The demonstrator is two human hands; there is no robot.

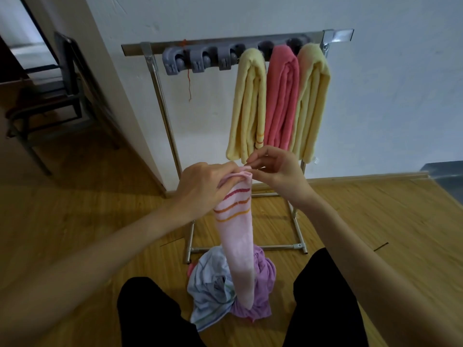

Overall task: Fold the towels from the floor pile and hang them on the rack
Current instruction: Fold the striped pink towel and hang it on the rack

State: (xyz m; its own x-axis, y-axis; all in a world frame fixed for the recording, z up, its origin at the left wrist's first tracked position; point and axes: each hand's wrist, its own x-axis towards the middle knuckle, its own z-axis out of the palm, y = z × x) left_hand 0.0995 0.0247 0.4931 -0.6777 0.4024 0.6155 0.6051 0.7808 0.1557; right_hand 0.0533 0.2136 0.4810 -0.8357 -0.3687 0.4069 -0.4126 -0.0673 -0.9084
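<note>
A pale pink towel (pixel 236 236) with red and orange stripes hangs down in front of me, bunched lengthwise. My left hand (pixel 203 189) grips its top end. My right hand (pixel 273 169) pinches the same top edge from the right. The towel's lower end reaches the floor pile, where a light blue towel (pixel 209 291) and a purple towel (pixel 263 284) lie crumpled between my knees. Behind stands the metal rack (pixel 160 96) with grey clips (pixel 200 60) on its top bar. A yellow towel (pixel 248 106), a pink towel (pixel 281 96) and another yellow towel (pixel 312 101) hang folded from it.
A white wall runs behind the rack, with a wall corner (pixel 120 96) to its left. A dark metal chair (pixel 50 96) stands at the far left. The floor (pixel 87 209) is wood laminate. My black-clad legs (pixel 155 316) frame the pile.
</note>
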